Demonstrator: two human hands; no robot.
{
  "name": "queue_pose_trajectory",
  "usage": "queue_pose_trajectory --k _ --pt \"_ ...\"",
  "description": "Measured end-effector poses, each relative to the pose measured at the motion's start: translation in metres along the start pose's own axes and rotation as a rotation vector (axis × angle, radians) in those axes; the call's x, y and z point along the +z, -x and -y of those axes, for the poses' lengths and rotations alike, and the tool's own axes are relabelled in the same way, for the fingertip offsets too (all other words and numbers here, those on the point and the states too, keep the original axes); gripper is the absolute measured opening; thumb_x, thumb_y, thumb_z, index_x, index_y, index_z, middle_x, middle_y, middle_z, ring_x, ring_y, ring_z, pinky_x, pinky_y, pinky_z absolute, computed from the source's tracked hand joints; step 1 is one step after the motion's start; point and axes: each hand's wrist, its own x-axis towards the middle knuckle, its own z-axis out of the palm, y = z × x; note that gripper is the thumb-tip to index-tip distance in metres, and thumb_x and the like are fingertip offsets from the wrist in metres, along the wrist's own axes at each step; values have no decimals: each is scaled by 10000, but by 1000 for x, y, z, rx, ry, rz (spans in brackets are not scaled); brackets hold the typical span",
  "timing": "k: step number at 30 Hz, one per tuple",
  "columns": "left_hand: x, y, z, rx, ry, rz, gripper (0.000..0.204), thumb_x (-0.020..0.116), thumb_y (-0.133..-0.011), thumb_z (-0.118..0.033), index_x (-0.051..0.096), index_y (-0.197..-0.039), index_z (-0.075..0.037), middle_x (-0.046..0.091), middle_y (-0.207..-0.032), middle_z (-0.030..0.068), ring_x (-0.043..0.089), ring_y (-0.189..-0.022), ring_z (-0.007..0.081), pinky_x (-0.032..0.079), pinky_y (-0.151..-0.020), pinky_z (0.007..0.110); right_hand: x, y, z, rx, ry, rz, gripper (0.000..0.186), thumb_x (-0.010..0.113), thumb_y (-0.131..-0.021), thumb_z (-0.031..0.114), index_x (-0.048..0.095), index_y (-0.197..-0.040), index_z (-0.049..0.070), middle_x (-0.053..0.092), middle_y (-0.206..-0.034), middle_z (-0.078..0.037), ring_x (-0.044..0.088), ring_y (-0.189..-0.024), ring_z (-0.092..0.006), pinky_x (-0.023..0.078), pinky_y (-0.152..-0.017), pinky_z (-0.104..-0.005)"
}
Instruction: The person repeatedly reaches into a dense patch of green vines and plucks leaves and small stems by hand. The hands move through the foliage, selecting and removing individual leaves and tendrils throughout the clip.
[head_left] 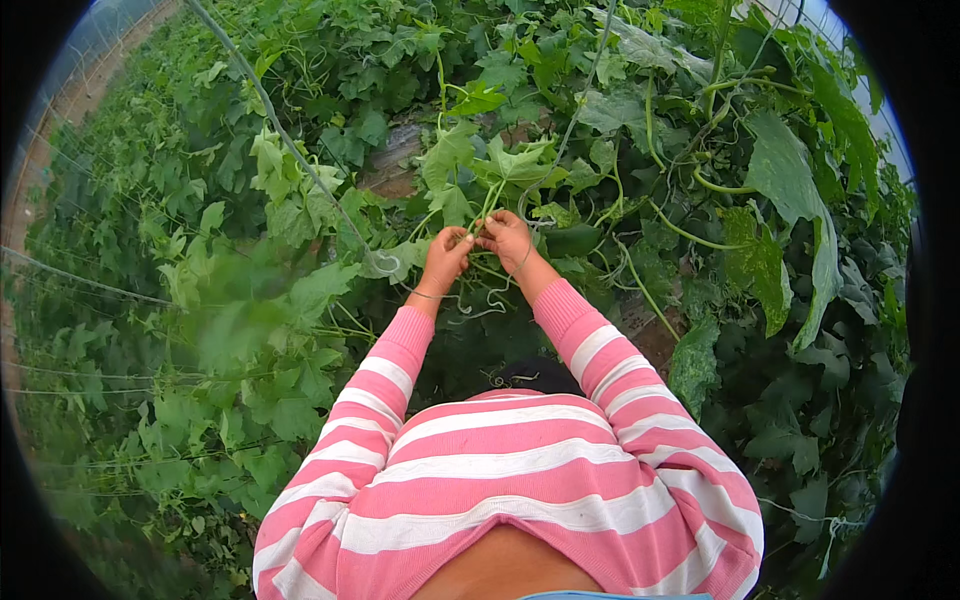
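Close together in front of me, both hands pinch at a thin green vine stem. My left hand has thumb and fingers closed at the stem's lower part. Touching the same spot from the other side, my right hand is closed too, its fingertips just above the left ones. Broad pale-green leaves rise from the stem beyond my fingers. A thin cord runs down from the top toward my right hand. Loose curls of string or tendril hang below my wrists. My fingers hide the exact grip point.
Dense leafy vines surround me on every side. A grey cord slants down from upper left, ending in a curl near my left hand. Large mottled leaves hang at the right. Thin wires cross the left foliage. Bare soil shows upper left.
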Motion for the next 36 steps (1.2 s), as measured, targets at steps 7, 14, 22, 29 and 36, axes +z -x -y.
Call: queue_pose_trajectory --k 7,14,22,29,36 --pt "-8 -9 -8 -119 370 -93 110 542 -868 -24 535 -972 14 592 -810 76 636 -688 202 545 -605 293 30 18 4 -326 225 23 151 597 -843 3 540 -983 -13 629 -870 -96 603 -743 -153 514 -621 -273" --pt "-17 -8 -1 -164 597 -40 176 508 -846 36 517 -1022 24 583 -949 117 635 -786 256 555 -698 337 34 17 11 -466 294 55 34 618 -812 -6 606 -844 -12 621 -770 -54 568 -647 -111 477 -551 -260" --pt "-14 -15 -2 -191 658 -57 190 518 -805 73 547 -973 -10 590 -876 89 627 -751 226 537 -645 302 32 13 15 73 -99 36 54 530 -883 81 530 -885 27 503 -673 -31 478 -562 -129 429 -503 -261" --pt "-15 -17 -5 -180 610 -52 168 507 -818 45 547 -970 -14 601 -861 100 627 -725 225 534 -642 297 16 10 33 225 52 149 85 514 -880 56 545 -950 21 505 -706 -34 490 -589 -113 453 -517 -249" --pt "-18 -16 -5 -149 662 -73 154 510 -827 33 540 -973 -4 622 -930 131 630 -738 222 533 -659 297 18 20 24 86 89 95 103 510 -892 63 539 -976 11 554 -776 -32 542 -630 -115 508 -560 -270"
